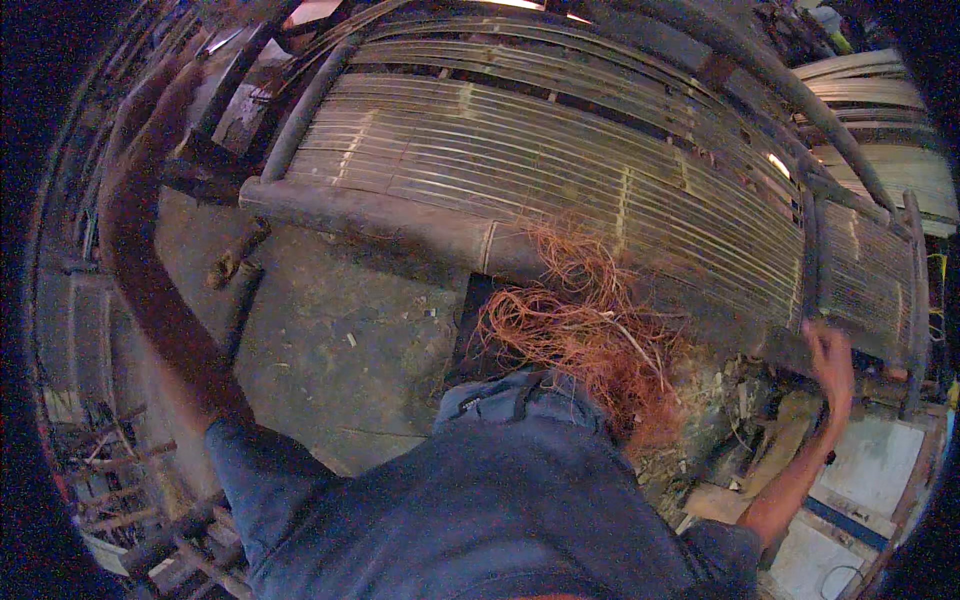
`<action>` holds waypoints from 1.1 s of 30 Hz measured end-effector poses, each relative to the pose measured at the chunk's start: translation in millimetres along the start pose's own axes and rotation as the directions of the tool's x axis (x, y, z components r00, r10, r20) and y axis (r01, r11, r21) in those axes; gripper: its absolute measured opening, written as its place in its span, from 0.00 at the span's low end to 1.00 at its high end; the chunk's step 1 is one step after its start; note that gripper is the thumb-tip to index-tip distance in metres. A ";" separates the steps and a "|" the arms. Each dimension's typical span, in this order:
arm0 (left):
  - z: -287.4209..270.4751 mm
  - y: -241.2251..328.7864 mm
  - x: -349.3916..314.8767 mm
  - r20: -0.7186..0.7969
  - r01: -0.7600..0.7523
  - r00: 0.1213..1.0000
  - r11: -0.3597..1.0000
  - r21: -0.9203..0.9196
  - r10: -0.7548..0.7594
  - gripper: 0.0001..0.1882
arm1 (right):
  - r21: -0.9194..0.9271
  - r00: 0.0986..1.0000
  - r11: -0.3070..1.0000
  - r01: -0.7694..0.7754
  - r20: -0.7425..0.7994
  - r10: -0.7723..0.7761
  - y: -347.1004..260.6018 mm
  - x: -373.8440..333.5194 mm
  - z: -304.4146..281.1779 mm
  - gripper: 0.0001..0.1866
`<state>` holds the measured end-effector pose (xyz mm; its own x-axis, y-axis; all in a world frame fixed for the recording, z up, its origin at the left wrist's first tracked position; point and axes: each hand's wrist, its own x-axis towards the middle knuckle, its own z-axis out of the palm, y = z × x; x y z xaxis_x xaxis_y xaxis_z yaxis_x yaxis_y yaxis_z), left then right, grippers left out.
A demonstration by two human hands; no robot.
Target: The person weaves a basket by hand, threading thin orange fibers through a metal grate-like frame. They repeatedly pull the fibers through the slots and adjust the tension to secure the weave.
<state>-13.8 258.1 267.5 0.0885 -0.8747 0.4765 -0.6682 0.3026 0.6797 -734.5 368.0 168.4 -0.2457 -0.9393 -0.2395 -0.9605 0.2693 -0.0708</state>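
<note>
A long bench-like frame of dark round poles (370,215) spans the view in front of me, covered with thin pale bamboo-like slats (480,140) laid side by side. My left arm reaches far out to the upper left. My left hand (183,72) is near the frame's left end, dark and blurred, its fingers not readable. At the right end, my right hand (832,358) is beside an upright post and the front pole, fingers stretched and somewhat apart, with nothing visible in them. A tangle of orange-brown strands (570,320) hangs over the front pole and my lap.
Scraps litter the concrete floor (340,340). A small dark wooden piece (238,255) lies under the frame's left end. Pale panels (870,460) are at the lower right, bundled strips (865,95) at the upper right, and stacked poles (190,525) at the lower left.
</note>
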 end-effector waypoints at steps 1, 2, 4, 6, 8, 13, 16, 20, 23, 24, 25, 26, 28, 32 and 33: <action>15.6 39.7 -2.5 0.161 -0.069 0.985 0.994 0.081 0.055 0.13 | 0.067 0.914 0.954 0.291 -0.314 -0.257 -55.0 14.9 0.6 0.18; 55.3 57.8 -3.3 0.363 -0.178 0.921 0.981 0.080 0.137 0.12 | 0.268 0.914 0.905 0.330 -0.332 -0.235 -131.2 7.8 -18.1 0.16; 101.5 102.4 -1.3 0.681 -0.345 0.698 0.937 0.049 0.221 0.10 | 0.528 0.806 0.611 0.590 -0.342 -0.482 -229.1 1.5 -37.1 0.16; 119.7 138.6 -5.1 0.802 -0.400 0.562 0.915 0.049 0.203 0.09 | 0.558 0.578 0.299 0.774 -0.429 -0.694 -295.0 0.2 -40.4 0.16; 125.7 139.3 -11.7 0.655 -0.414 0.663 0.906 -0.083 0.363 0.11 | 0.691 0.573 0.260 0.674 -0.268 -0.774 -325.0 6.8 -37.0 0.15; 104.1 103.3 -21.7 0.483 -0.287 0.835 0.958 -0.026 0.263 0.13 | 0.748 0.588 0.273 0.605 -0.188 -0.787 -344.4 -1.5 -27.1 0.16; 95.7 74.8 -31.8 0.436 -0.191 0.874 0.977 -0.100 0.215 0.13 | 0.770 0.611 0.286 0.570 -0.166 -0.774 -347.9 0.8 -28.2 0.18; 75.8 54.4 -42.2 0.402 0.046 0.916 0.993 -0.113 0.004 0.14 | 0.709 0.632 0.310 0.633 -0.243 -0.736 -333.9 26.4 -34.5 0.18; 52.6 34.8 -55.7 0.292 0.166 0.946 0.984 -0.070 -0.139 0.13 | 0.608 0.662 0.350 0.712 -0.416 -0.623 -323.4 45.7 -36.9 0.18; 46.0 36.4 -58.6 0.294 0.210 0.937 0.976 -0.049 -0.187 0.12 | 0.558 0.647 0.359 0.748 -0.494 -0.581 -311.4 53.5 -43.1 0.17; 40.5 34.5 -61.4 0.319 0.218 0.928 0.975 -0.050 -0.191 0.12 | 0.508 0.620 0.362 0.782 -0.570 -0.539 -297.7 63.7 -46.2 0.16; 34.2 31.8 -62.8 0.346 0.224 0.918 0.973 -0.053 -0.192 0.12 | 0.450 0.613 0.418 0.790 -0.604 -0.509 -281.1 70.3 -50.9 0.17; 12.8 23.0 -72.3 0.436 0.179 0.892 0.978 -0.103 -0.117 0.11 | 0.432 0.667 0.559 0.708 -0.670 -0.327 -282.9 51.0 -71.2 0.18; -39.7 17.4 -65.8 0.062 0.129 0.990 0.992 0.012 -0.130 0.09 | 0.626 0.658 0.326 0.709 -0.753 0.014 -194.2 96.9 -87.1 0.19; -54.9 -2.3 -58.2 -0.062 0.146 0.987 0.987 -0.066 -0.150 0.10 | 0.592 0.620 0.357 0.723 -0.783 0.044 -185.4 91.2 -101.0 0.19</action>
<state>23.1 329.1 268.9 0.2331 -0.8850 0.4031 -0.5980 0.1964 0.7771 -592.2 211.0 257.5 -0.2976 -0.7370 0.6068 -0.4427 -0.4566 -0.7717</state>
